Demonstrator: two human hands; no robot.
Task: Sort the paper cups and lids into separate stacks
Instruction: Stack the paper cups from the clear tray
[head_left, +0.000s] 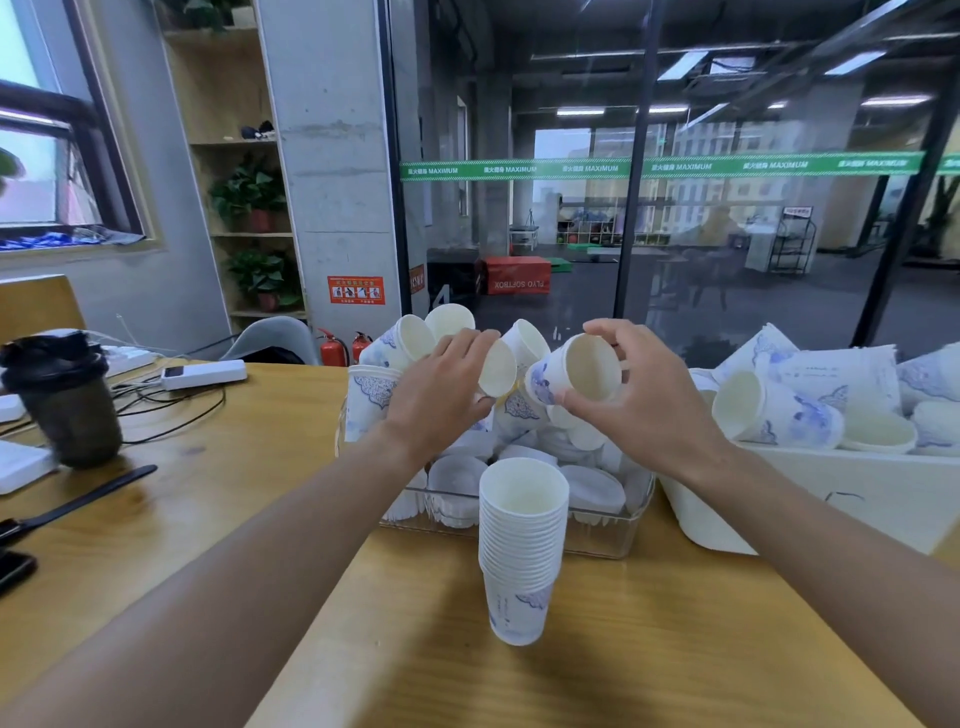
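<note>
- Right hand, centre right of the frame: thumb and fingers curled round a cup, pinching it at the rim. The cup lies on its side, mouth turned toward the camera, above the tray.
- Left hand, centre of the frame: fingers curled over a second cup, held at its side. This cup is tilted, just left of the first one.
- Stack of nested cups: upright on the table, lower centre, directly in front of the tray, between the two forearms.
- Clear tray, centre: holds white lids in its near part and loose cups piled at the back.
- White bin, right edge: holds more loose cups, lying on their sides.
- Dark shaker bottle, left edge, upright on the table.
- Power strip, upper left of the table, with cables trailing from it.
- Black strap, lower left, flat on the table.
</note>
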